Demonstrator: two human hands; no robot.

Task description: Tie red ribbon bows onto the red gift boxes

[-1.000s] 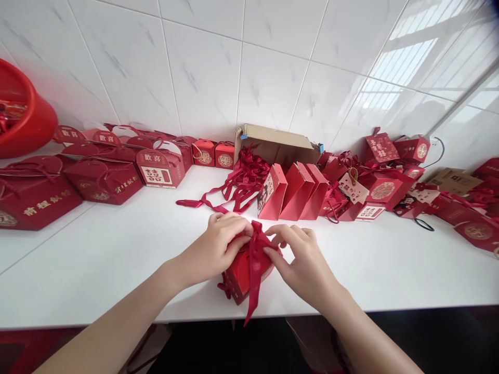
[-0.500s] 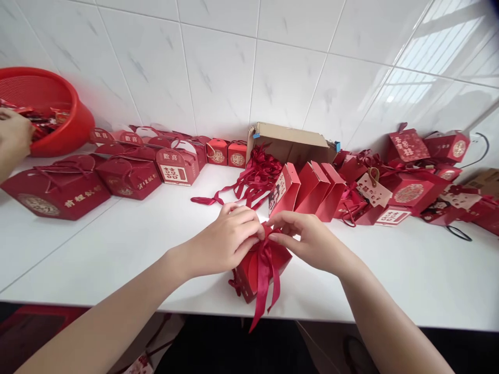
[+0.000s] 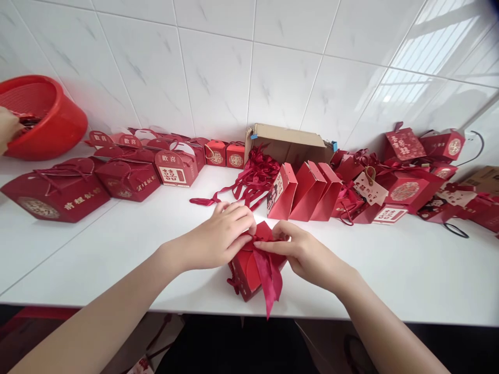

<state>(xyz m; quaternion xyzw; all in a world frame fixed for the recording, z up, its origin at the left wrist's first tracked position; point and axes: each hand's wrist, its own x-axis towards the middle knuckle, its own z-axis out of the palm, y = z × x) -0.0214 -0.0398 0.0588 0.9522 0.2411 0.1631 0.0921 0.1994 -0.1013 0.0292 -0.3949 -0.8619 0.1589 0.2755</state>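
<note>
A small red gift box [image 3: 246, 270] stands near the front edge of the white table, between my two hands. A dark red ribbon [image 3: 268, 272] is knotted on its top, and its tails hang down the near side. My left hand [image 3: 228, 234] pinches the ribbon at the knot from the left. On the right, my right hand [image 3: 302, 252] holds the ribbon with its index finger stretched across the knot and the thumb curled under. The knot itself is partly hidden by fingers. A red cord hangs at the box's left side.
Loose ribbons [image 3: 259, 174] spill from a cardboard box [image 3: 290, 136] by the wall. Three open red boxes [image 3: 310, 192] stand before it. Filled-looking red boxes [image 3: 58, 195] line the left; more red boxes [image 3: 405, 192] pile up right. Another person's hand [image 3: 8, 127] is in a red basket [image 3: 64, 124].
The ribbon tails have swung right and gathered together under my right hand. My right index finger has moved left across the knot. The other person's hand has shifted left at the basket, which tilts more.
</note>
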